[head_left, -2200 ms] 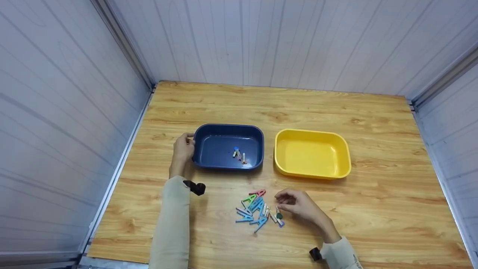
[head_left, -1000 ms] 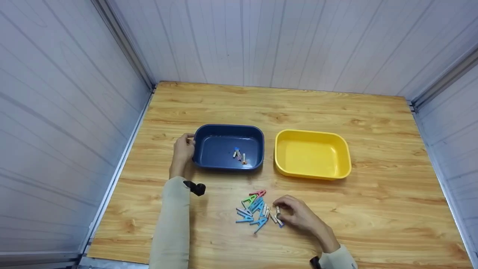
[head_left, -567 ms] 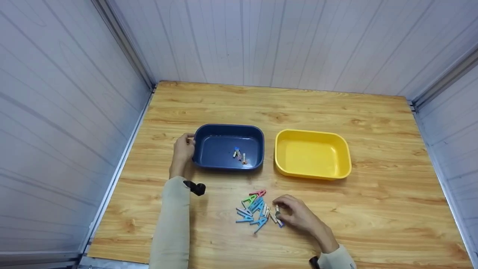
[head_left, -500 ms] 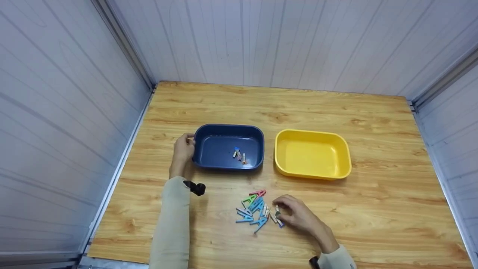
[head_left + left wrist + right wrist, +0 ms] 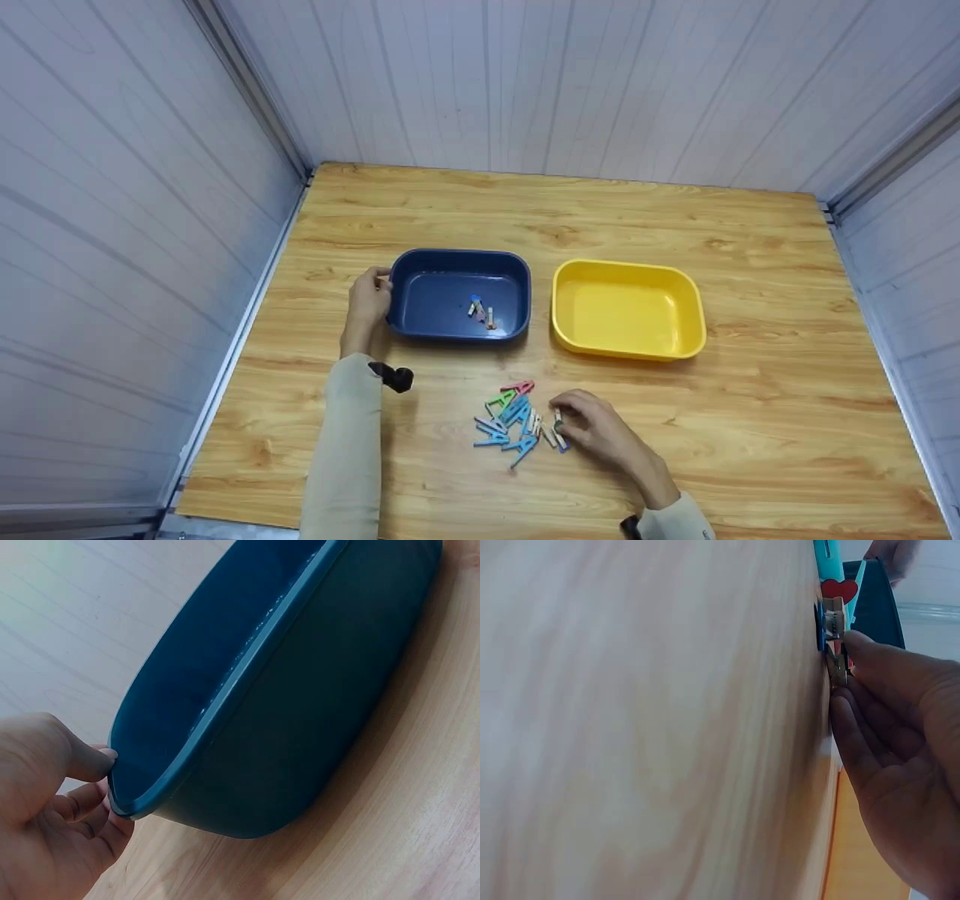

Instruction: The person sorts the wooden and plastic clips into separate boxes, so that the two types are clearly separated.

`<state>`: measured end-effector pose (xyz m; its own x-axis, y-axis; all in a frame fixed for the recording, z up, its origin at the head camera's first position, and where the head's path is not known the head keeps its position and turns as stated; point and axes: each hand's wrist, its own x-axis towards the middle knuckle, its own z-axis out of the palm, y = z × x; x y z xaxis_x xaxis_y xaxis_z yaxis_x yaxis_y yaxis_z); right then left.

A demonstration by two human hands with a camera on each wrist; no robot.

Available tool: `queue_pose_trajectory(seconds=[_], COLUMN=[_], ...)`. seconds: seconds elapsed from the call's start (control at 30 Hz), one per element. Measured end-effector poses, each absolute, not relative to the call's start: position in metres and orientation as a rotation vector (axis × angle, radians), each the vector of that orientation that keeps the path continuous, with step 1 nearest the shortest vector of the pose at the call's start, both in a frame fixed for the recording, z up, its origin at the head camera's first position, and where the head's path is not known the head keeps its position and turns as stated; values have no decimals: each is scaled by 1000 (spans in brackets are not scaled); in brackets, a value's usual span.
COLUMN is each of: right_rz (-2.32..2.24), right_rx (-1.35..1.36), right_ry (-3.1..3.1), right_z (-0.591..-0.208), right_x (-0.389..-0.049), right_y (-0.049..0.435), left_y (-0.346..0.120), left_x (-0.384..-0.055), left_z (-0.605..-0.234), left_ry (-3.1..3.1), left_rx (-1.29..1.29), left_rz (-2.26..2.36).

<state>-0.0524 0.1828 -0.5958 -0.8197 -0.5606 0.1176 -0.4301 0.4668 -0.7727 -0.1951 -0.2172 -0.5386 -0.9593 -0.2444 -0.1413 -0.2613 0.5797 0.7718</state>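
My left hand (image 5: pixel 367 301) holds the left end of a dark blue plastic basin (image 5: pixel 459 336), thumb over the rim and fingers beneath it in the left wrist view. Several small wooden clothespins (image 5: pixel 490 319) lie inside the basin. On the table in front, my right hand (image 5: pixel 596 427) pinches a small wooden clothespin (image 5: pixel 839 669) between thumb and fingers, at the right edge of a pile. Another wooden clothespin (image 5: pixel 832 619) with a blue piece lies right beside it. The pile has blue plastic clothespins (image 5: pixel 523 448), a green one (image 5: pixel 500 401) and a pink one (image 5: pixel 519 387).
A yellow plastic basin (image 5: pixel 628 352) stands right of the blue one, with a narrow gap between. Both are on a wood-grain table (image 5: pixel 525 210), with pale panel walls (image 5: pixel 525 82) at the back and sides.
My right hand has lowered its fingers onto the small wooden clothespin at the pile's right edge and closed on it, shifting it slightly. My left hand and both basins have stayed put.
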Motion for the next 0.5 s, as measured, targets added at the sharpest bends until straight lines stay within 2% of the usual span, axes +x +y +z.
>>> queue_pose_trajectory(seconds=[0.5], right_rz=[-1171], right_rx=[-897], right_ry=[2591], right_z=[-592], right_x=[-54], right_y=[182], left_y=[-217], left_x=[-195], left_z=[-537], left_ry=[2764], left_rx=[-457], left_rz=[1379])
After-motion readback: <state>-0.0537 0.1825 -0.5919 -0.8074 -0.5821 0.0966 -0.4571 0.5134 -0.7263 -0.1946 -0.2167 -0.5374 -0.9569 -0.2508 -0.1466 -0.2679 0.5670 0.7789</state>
